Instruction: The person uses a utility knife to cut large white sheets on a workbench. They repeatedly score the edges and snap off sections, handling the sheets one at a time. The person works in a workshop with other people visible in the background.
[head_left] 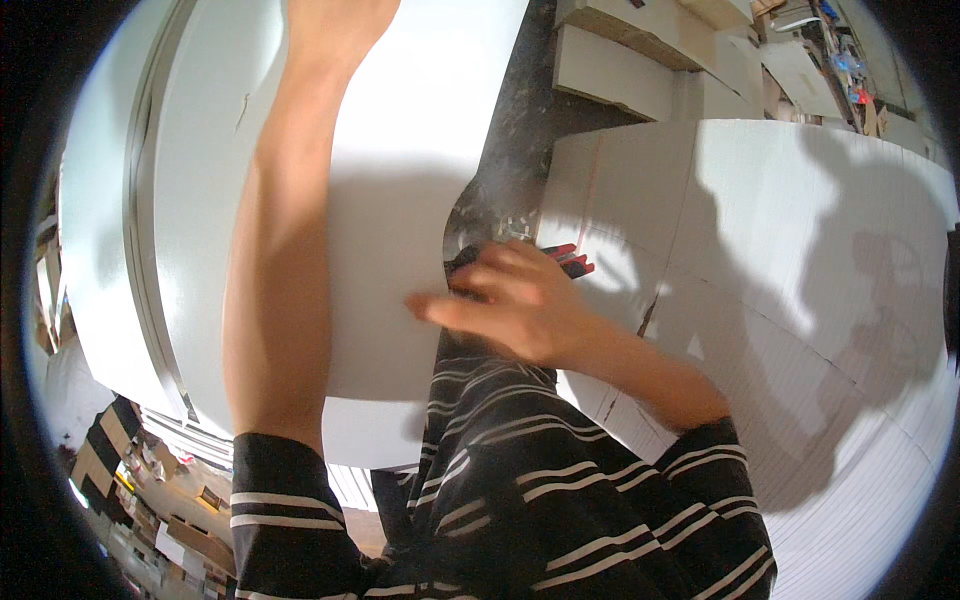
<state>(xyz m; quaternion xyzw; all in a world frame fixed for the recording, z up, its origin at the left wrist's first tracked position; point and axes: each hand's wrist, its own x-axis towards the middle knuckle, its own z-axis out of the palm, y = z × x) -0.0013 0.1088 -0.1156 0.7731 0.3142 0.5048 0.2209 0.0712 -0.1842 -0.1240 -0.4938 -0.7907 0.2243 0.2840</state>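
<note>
My left forearm reaches up across a large, smooth white panel (390,330). My left hand (343,20) is cut off by the top edge of the view, so its fingers are hidden. By the panel's right edge hovers my right hand (510,305), smeared by motion, its thumb stretched out over the panel and apart from the fingers. I see nothing held in it. Just beyond its knuckles lies something with red-and-black handles (572,260), partly covered by the hand; its exact kind cannot be made out.
To the right stands a stack of large white boards or cartons (740,220) with my shadow on it. Cardboard boxes (620,75) are behind it. A dark gap (510,130) runs between panel and stack. More white panels (110,250) and clutter are at the left.
</note>
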